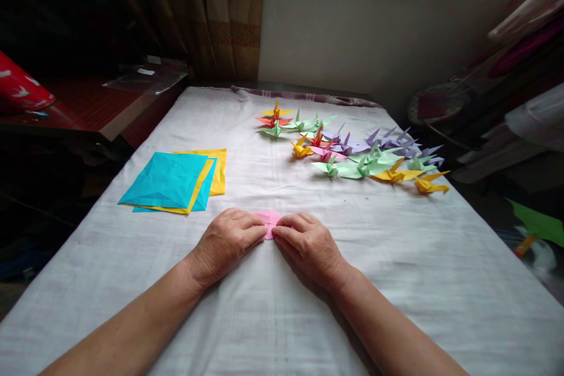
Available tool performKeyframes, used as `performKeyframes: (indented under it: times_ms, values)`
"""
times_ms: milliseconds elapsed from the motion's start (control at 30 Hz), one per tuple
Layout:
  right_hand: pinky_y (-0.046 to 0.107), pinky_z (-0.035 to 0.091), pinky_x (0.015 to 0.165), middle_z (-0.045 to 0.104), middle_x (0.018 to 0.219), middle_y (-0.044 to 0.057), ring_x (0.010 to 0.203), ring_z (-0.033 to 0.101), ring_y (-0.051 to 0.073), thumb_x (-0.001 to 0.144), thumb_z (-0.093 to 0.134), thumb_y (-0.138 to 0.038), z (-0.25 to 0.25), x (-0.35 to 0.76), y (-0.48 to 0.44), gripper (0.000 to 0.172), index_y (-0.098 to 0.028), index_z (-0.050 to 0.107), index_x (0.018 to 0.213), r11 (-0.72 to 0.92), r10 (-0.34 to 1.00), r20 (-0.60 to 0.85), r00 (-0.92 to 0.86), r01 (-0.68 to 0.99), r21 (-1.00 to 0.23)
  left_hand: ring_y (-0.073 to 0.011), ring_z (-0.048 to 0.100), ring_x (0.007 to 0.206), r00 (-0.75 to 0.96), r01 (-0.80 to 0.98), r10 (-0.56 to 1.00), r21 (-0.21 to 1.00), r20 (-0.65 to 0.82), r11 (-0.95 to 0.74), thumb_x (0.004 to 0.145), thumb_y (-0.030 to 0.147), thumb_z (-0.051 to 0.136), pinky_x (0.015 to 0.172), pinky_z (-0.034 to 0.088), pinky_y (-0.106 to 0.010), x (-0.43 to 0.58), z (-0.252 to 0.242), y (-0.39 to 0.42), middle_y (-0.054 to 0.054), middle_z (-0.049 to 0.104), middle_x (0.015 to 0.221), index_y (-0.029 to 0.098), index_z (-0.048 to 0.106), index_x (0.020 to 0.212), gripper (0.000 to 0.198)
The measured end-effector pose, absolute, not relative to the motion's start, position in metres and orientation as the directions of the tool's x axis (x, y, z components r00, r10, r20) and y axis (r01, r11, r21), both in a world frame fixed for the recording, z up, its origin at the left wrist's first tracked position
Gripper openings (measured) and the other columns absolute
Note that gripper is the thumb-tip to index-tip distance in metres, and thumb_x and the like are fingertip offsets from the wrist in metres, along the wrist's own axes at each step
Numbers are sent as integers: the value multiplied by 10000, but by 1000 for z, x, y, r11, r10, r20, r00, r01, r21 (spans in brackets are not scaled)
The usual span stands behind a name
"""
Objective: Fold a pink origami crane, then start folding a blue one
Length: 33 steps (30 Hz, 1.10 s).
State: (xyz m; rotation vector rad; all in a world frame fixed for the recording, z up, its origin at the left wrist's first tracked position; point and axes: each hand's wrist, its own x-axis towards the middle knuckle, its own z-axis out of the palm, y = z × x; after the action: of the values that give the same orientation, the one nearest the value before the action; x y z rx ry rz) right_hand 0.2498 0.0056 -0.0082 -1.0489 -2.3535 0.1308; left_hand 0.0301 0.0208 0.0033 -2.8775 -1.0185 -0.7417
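Note:
A small folded piece of pink paper (269, 218) lies on the cloth-covered table, with creases showing on its upper face. My left hand (229, 241) grips its left side, thumb and fingers closed together. On the right side, my right hand (308, 245) pinches the paper in the same way. The fingers cover both outer edges of the paper. Left of my hands, a loose stack of blue and yellow paper sheets (170, 179) rests flat. Several folded paper cranes (363, 163) in green, purple, red, pink and yellow stand beyond my right hand.
A white cloth (282, 329) covers the table and hangs over its sides. At the left stands a dark wooden surface (74, 114) with a clear plastic bag (147, 76) and a red object (20, 85). Hanging fabrics (533, 64) are at the right; a wall (343, 23) rises behind.

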Motion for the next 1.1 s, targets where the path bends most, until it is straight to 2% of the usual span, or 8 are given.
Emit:
performKeyframes:
  times_ms: [133,200,467,667,900,1100]
  values:
    - [322,414,756,729,951,28,821,593,187,965,566,-208,-7,253,7,131,-221,697,964,717,663,459,-592,678,-161,-190,656,827,676,621,593,94,437,-778,987,229,525,751,462,-334,35,2,15,-18,747,934,199,688,956,168]
    - [330,396,765,731,947,25,823,592,190,962,574,-210,-5,253,5,120,-217,693,956,711,664,456,-592,688,-143,-190,648,806,673,631,596,83,438,-772,989,227,519,731,453,-336,38,1,13,-14,741,909,197,680,932,173]
    - [300,375,716,706,889,16,776,571,172,959,571,-225,-8,244,2,148,-230,692,875,650,732,462,-500,717,-253,-188,630,794,651,644,606,91,457,-760,1000,250,500,733,431,-339,37,-1,13,-4,731,903,202,667,909,196]
    - [318,405,762,701,930,34,840,584,191,955,582,-289,-10,244,2,127,-219,680,915,639,761,427,-488,676,-367,-200,620,817,621,673,647,123,442,-729,1010,275,472,754,436,-340,38,-6,13,-24,714,897,194,647,885,230]
    - [324,413,768,682,909,45,832,580,197,959,560,-252,-14,239,5,151,-204,651,848,545,832,384,-399,713,-441,-202,600,911,538,691,738,288,407,-663,1006,262,461,838,452,-346,38,-8,15,-37,685,954,193,619,882,213]
    - [314,409,736,640,834,35,797,573,192,924,593,-247,-15,236,9,141,-212,603,787,462,884,336,-325,716,-524,-198,582,908,485,690,808,420,335,-589,977,266,512,856,465,-358,39,-4,17,-44,655,941,190,615,842,186]
